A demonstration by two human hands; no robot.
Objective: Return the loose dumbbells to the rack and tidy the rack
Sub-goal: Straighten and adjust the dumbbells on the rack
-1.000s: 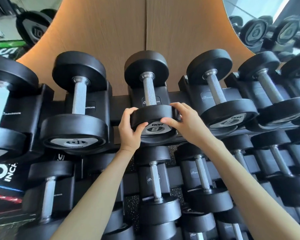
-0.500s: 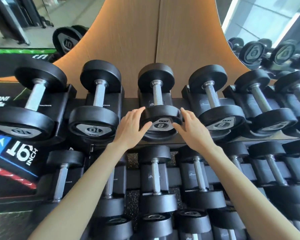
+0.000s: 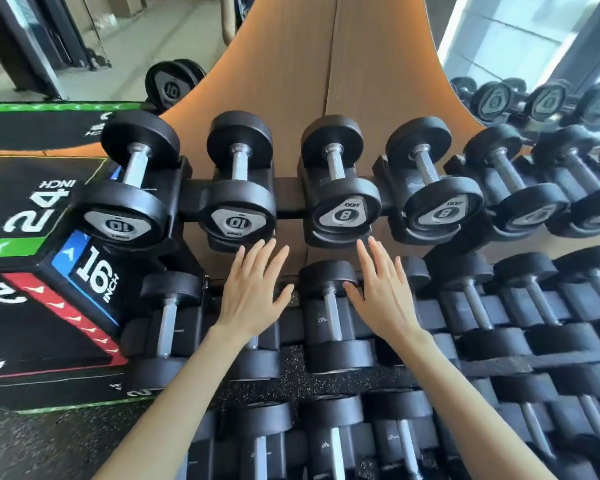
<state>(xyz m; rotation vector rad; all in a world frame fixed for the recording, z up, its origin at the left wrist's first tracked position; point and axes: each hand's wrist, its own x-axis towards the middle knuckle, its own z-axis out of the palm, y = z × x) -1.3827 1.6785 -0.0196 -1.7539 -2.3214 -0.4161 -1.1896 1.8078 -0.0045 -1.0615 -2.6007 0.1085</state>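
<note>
Left hand (image 3: 253, 289) and right hand (image 3: 381, 289) are hovering open and empty, the 8 dumbbell (image 3: 342, 202) lying just beyond and between their fingertips, its axis pointing away, neither hand nearer.

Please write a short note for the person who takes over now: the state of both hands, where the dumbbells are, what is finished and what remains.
Left grip: open, holds nothing, just below the top row.
Right grip: open, holds nothing, at the same height.
Top row of the rack: two 10 dumbbells, then two 8 dumbbells, all seated in cradles.
Done: no loose dumbbell is visible.
Left: probably check the floor outside this view for loose ones.
</note>
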